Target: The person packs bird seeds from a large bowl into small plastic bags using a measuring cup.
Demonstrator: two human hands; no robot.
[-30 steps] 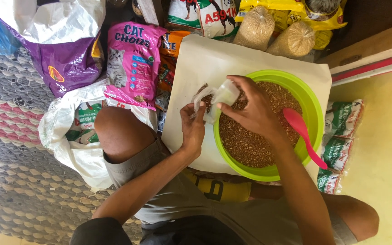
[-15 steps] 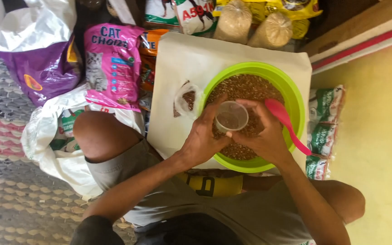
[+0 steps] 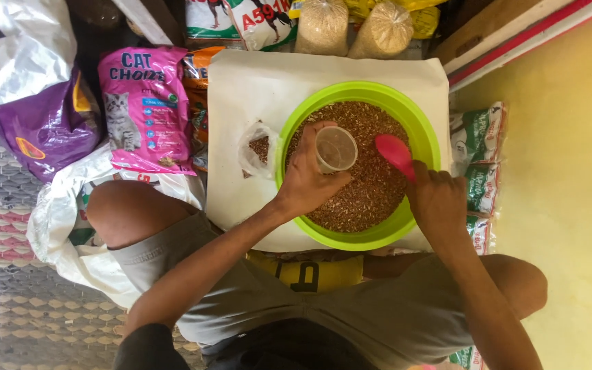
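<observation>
A flat white board [image 3: 255, 82] lies over the floor and carries a round green plastic bowl [image 3: 426, 137] full of brown grain. Just beside the bowl, on the board, lies a small clear plastic bag [image 3: 253, 152] with some grain. The floor is yellow [image 3: 570, 205] at one side, with a grey woven mat [image 3: 8, 301] at the other.

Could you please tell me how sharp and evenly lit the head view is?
Head view: soft, even light, no glare; the green bowl, left hand and clear cup are fairly sharp; the pink scoop looks slightly blurred; the dark top-left corner loses detail.
</observation>
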